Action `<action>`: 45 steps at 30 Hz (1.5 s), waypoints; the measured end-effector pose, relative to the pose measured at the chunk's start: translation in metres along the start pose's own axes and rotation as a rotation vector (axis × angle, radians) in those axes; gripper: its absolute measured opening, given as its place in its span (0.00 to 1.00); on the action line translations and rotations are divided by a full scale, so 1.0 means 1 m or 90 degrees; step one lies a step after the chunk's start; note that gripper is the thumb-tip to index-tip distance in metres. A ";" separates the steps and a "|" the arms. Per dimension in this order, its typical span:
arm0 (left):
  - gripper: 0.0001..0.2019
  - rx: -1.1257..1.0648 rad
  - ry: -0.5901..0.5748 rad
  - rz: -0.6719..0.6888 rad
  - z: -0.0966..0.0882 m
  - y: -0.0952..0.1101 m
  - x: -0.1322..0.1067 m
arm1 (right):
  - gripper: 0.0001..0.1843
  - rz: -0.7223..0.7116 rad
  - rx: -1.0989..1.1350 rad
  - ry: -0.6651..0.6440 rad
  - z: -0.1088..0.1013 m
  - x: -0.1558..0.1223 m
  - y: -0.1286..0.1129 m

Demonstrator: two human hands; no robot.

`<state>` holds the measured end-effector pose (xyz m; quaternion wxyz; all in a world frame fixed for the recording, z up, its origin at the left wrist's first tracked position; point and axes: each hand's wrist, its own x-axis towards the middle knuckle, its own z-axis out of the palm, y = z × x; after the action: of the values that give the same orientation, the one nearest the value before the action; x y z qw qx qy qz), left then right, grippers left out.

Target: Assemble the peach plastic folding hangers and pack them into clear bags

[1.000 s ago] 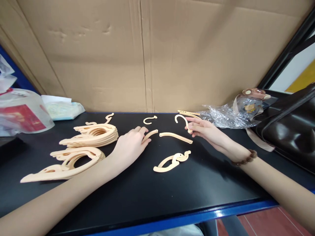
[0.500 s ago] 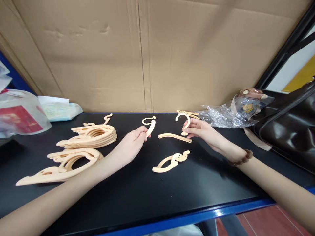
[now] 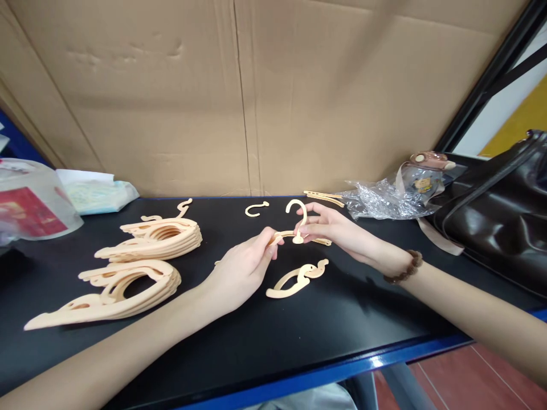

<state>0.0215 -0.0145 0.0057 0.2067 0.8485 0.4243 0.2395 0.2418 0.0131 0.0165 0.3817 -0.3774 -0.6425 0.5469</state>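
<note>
My left hand (image 3: 250, 262) is closed with its fingertips pinched on a short, pale hanger arm (image 3: 274, 240), mostly hidden by the fingers. In my right hand (image 3: 327, 223), a pale plastic hanger hook (image 3: 304, 213) stands upright, its curved end up and its knobbed foot down. The foot is close to the left fingertips; I cannot tell whether the two pieces touch. Behind the hands lies a slim curved strip (image 3: 322, 242), partly covered by them. Nearer to me, a folded hanger piece (image 3: 294, 282) rests on the black table (image 3: 273, 353).
Two stacks of hanger parts, a rear stack (image 3: 188, 236) and a front stack (image 3: 166, 285), lie at left. A loose hook (image 3: 252, 213) and thin strips (image 3: 325, 197) lie behind the hands. Crumpled clear plastic (image 3: 380, 200) and a dark bag (image 3: 504, 210) are at right; cardboard (image 3: 171, 114) stands behind.
My left hand has moved right with the hanger arm and turned it. My right hand has carried the hook left, so both pieces are now close together.
</note>
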 end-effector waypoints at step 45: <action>0.27 0.418 -0.044 0.043 0.012 -0.003 0.002 | 0.15 0.005 0.043 -0.058 0.023 0.002 0.017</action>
<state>0.0271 -0.0131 -0.0054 -0.0717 0.8908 0.4435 0.0677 0.2211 0.0074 -0.0030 0.3622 -0.3417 -0.6390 0.5863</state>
